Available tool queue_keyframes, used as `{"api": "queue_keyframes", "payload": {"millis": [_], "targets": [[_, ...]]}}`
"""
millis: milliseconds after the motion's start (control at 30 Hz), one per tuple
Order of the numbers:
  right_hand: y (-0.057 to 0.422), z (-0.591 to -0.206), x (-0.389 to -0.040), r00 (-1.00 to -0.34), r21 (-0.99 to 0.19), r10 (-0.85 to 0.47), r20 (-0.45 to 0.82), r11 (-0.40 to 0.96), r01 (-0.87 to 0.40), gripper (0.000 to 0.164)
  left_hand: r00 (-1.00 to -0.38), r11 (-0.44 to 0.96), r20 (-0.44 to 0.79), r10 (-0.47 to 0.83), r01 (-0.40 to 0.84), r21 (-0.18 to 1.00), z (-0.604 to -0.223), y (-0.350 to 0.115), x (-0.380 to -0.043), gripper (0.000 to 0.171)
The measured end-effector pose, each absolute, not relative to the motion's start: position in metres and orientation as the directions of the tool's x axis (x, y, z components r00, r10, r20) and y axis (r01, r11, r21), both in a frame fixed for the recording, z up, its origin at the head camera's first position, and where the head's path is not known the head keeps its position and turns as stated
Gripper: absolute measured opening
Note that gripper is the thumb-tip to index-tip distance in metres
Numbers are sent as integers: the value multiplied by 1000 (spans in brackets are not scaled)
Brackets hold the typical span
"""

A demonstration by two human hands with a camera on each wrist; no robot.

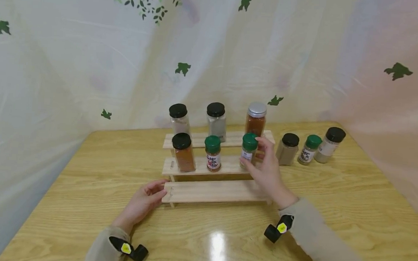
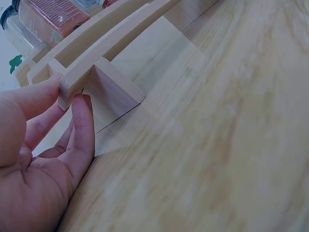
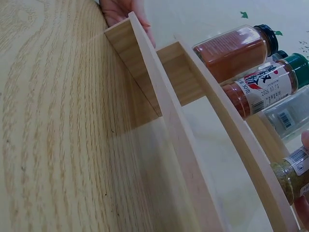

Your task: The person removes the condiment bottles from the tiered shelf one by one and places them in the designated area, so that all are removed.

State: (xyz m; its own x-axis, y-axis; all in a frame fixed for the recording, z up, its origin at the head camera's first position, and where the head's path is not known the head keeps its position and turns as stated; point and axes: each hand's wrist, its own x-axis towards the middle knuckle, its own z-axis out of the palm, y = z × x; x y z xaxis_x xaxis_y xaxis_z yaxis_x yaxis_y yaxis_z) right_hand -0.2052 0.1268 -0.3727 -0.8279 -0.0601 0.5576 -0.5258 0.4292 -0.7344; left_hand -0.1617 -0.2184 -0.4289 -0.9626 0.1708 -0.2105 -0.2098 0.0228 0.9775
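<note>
A three-step wooden spice rack point(image 1: 212, 191) stands on the table. My left hand point(image 1: 143, 202) holds the left end of its lowest step, thumb above and fingertips beneath in the left wrist view. My right hand point(image 1: 269, 174) holds a green-capped spice jar point(image 1: 249, 143) between thumb and fingers at the right of the middle step. In the right wrist view, only the edge of that hand shows beside the jar point(image 3: 288, 175). Left of it on the middle step stand a green-capped jar of red spice point(image 1: 213, 158) and a black-capped jar of orange-brown powder point(image 1: 184, 159).
On the top step are two black-capped jars, one pale point(image 1: 180, 120) and one greyish point(image 1: 216, 125), and a silver-capped reddish jar point(image 1: 255, 121). Right of the rack stand a black-capped jar point(image 1: 287, 151), a green-capped jar point(image 1: 307, 152) and another black-capped jar point(image 1: 328, 147). A curtain hangs behind.
</note>
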Motion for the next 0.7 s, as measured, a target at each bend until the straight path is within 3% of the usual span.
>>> {"api": "queue_keyframes", "payload": {"millis": [300,700], "targets": [[125,-372,-205,-798,-700,-60,600,445,-559,71,-963,31,-210,168,-207,978,-428,-219,-162,46],[124,-374,-204,-796,-695,-62,603,449,-562,71,-961,31,-205,184,-203,979,-428,-219,-160,48]]}}
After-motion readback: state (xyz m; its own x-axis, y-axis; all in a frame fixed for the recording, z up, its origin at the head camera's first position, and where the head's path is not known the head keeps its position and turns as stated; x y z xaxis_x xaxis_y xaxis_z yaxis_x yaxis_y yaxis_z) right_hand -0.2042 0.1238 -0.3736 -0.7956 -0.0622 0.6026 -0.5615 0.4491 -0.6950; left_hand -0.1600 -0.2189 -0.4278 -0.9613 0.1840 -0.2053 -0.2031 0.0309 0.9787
